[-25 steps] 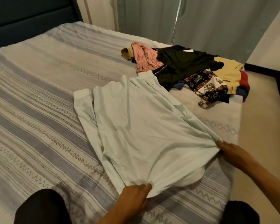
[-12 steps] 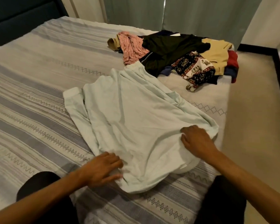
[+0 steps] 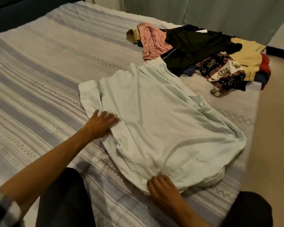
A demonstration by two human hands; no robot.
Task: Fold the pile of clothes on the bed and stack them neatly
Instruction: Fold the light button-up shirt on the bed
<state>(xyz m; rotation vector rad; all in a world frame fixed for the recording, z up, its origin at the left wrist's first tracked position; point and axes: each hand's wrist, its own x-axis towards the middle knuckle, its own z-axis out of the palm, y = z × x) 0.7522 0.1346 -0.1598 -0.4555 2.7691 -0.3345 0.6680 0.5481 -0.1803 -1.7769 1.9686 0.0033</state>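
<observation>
The left hand [image 3: 103, 123] lies flat with fingers spread and straight, pressing on the left side of the pale mint long-sleeved top [image 3: 162, 128], where the folded-in sleeve meets the body. The right hand [image 3: 164, 190] rests on the near hem of the same top, fingers loosely bent onto the cloth (whether they pinch it or only press, I cannot tell). The top is spread over the near right part of the bed [image 3: 39, 79], its neck pointing away from the person. Just beyond it, at the far right corner, sits the unfolded pile of clothes [image 3: 203, 51]: pink, black, yellow, red and an elephant-print piece. The bed wears a white cover with grey-blue stripes and zigzag bands. Grey-green curtains [image 3: 211, 12] hang behind, and beige floor [image 3: 275, 128] runs along the right.
</observation>
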